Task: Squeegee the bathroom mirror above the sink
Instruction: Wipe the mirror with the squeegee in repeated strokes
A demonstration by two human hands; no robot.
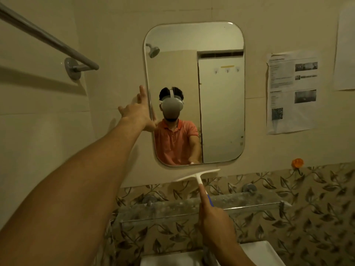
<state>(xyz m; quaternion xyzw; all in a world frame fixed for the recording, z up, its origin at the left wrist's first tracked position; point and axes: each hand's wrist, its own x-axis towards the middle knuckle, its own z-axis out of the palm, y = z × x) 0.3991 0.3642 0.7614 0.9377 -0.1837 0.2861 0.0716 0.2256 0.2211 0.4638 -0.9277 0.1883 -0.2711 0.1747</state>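
While most of the view is just beige tiled wall (115, 25), the big thing on it is the mirror (221, 112), a tall rounded rectangle hung dead centre. It reflects a person in an orange polo with a headset on, plus a shower head and a white door behind them.

Under the mirror there's a band of leaf-pattern tiles (307, 217) running across, and a glass shelf (249, 200) on metal brackets sits in front of that. A grey towel bar (48, 38) runs along the left wall. A printed sheet (292, 93) with text and small photos is stuck up to the right of the mirror. Only a white corner of the sink (265, 254) shows at the bottom.

The squeegee (197, 176) is white. Its blade sits tilted just below the mirror's bottom edge, over the wall, not on the glass.

Hands: the right hand (213, 217) grips the squeegee handle, index finger laid straight up along it. The left hand (137, 110) is stretched out with fingers straight and spread, right at the mirror's left edge, grasping nothing.

There's a little orange hook (297, 163) on the wall lower right.
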